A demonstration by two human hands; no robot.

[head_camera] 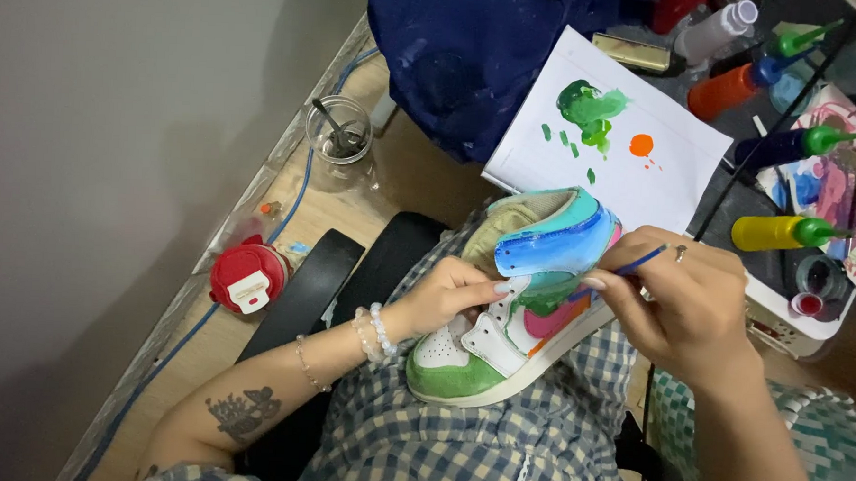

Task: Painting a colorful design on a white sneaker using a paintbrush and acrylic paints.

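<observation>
Blue paint is covering the sneaker (521, 301) collar.
Left hand (450, 293) is gripping it; right hand (682, 306) is pinching a brush (636, 265); white toe panels are remaining bare.

paint bottles (779, 232) at upper right: yellow, orange, dark blue, green caps; red-lidded container (246, 277) left.

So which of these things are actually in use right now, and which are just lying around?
In use:
left hand
right hand
sneaker
brush
paper with paint dabs

Lying about:
red lid
glass jar
paint bottles
blue cloth
</observation>
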